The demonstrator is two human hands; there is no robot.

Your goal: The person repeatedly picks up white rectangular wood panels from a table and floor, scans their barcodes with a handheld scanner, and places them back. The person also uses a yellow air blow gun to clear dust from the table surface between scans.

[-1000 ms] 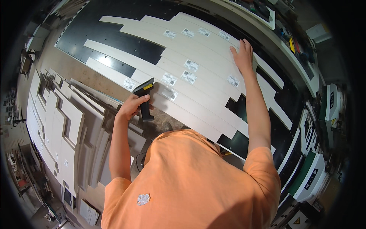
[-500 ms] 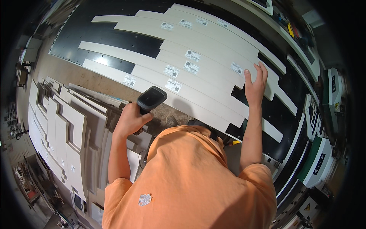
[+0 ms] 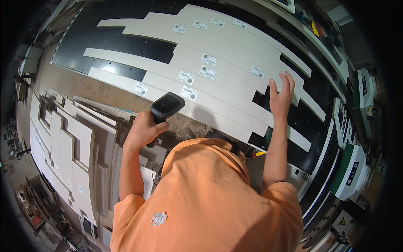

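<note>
My left hand (image 3: pixel 142 129) is wrapped round the grip of a dark handheld barcode scanner (image 3: pixel 167 105). The scanner's head points toward the near edge of the pale boards. Several long, pale boards (image 3: pixel 226 46) lie side by side on a black table (image 3: pixel 155 43). White labels with square codes are stuck on many of them, such as the label (image 3: pixel 189 93) nearest the scanner. Over the boards' right part my right hand (image 3: pixel 281 96) is raised, fingers apart and holding nothing. Whether its fingertips touch a board cannot be told.
Stacks of pale cut panels (image 3: pixel 63 143) stand at the left, close to my left forearm. White and green machine housings (image 3: pixel 352 174) line the right side. A rail (image 3: pixel 294 25) runs along the table's far edge. A cable (image 3: pixel 156 174) hangs near my left side.
The boards and table have shifted slightly left in view, and the right hand sits a little lower. My left hand still grips the scanner, at nearly the same spot.
</note>
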